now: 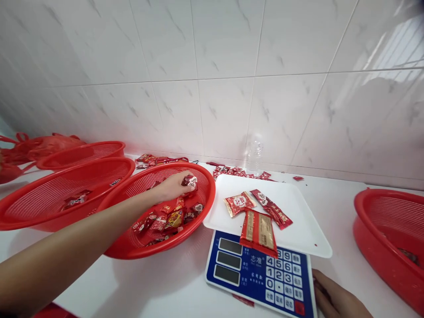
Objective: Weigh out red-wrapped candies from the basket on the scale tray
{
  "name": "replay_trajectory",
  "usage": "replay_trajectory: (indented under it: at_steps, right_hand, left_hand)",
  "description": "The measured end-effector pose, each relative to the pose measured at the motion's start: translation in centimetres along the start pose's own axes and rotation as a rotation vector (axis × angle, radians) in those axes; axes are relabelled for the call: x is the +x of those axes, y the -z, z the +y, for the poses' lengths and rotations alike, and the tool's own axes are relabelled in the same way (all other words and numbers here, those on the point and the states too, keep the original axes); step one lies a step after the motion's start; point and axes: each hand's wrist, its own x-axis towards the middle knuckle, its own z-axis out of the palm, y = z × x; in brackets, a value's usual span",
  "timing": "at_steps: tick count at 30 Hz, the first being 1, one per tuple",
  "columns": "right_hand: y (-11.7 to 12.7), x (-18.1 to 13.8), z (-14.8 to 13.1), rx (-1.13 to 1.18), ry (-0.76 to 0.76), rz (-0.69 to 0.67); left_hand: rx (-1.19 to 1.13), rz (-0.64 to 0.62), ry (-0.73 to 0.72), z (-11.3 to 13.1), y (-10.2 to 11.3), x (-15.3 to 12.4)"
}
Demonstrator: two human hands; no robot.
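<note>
Nearest, I see R hand (pixel 334 300) lying loose, empty, beside scale (pixel 251 276), then tray (pixel 298 198) w/ few pkts (pixel 258 227), farther L hand (pixel 174 186) in basket (pixel 149 251) pinching red pkt (pixel 190 181): pick step, I'd judge; lift needs rim clearance.

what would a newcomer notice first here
The red basket left of centre holds a heap of wrapped sweets, with the left hand inside it pinching one sweet. Right beside it stands a blue scale whose white tray carries a few red packets; the right hand rests at the scale's near right corner. At the right edge sits a second basket.
</note>
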Motion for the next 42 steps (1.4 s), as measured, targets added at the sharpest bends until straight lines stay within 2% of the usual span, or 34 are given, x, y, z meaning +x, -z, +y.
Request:
replay_trajectory:
  at_steps: [4, 8, 11, 13, 16, 18, 24, 27, 31, 36, 38, 42]
  right_hand:
    - [0.1, -0.5, -1.3, -0.006, -0.003, 0.042]
    - [0.3, -0.7, -2.1, 0.012, -0.017, 0.031]
    - [0.4, -0.9, -2.6, 0.011, 0.017, 0.057]
    - [0.4, -1.1, -2.9, 0.004, 0.032, 0.079]
    - [0.5, -1.2, -3.2, 0.031, 0.022, 0.060]
    - [0.6, -1.2, -3.3, 0.049, 0.013, 0.044]
    - [0.6, -1.2, -3.4, 0.026, 0.026, 0.044]
    - [0.6, -1.2, -3.4, 0.018, 0.029, 0.051]
    - [0.6, -1.4, -3.5, 0.007, 0.029, 0.058]
    - [0.7, -1.6, -3.5, -0.014, 0.005, 0.059]
    - [0.7, -1.5, -3.5, -0.011, 0.008, 0.068]
    - [0.6, -1.6, -3.6, -0.009, 0.001, 0.073]
  left_hand:
    - [-0.182, -0.069, -0.100, 5.4, -1.7, 0.5]
    - [-0.318, -0.210, -0.199, 9.6, -4.4, 1.3]
    - [-0.274, -0.318, -0.247, 11.7, -6.3, 1.9]
    - [-0.163, -0.308, -0.286, 12.6, -7.4, 2.5]
    - [0.041, -0.195, -0.358, 13.3, -8.9, 3.2]
    - [0.093, -0.175, -0.404, 13.7, -9.8, 3.4]
    - [0.186, -0.409, -0.462, 15.3, -12.5, 2.7]
    - [0.224, -0.423, -0.471, 15.4, -13.3, 2.3]
    - [0.230, -0.348, -0.534, 14.9, -13.6, 2.5]
    - [0.258, -0.215, -0.503, 14.7, -13.5, 2.8]
    - [0.272, -0.236, -0.489, 14.7, -13.4, 2.8]
    - [0.302, -0.381, -0.423, 14.9, -13.2, 3.0]
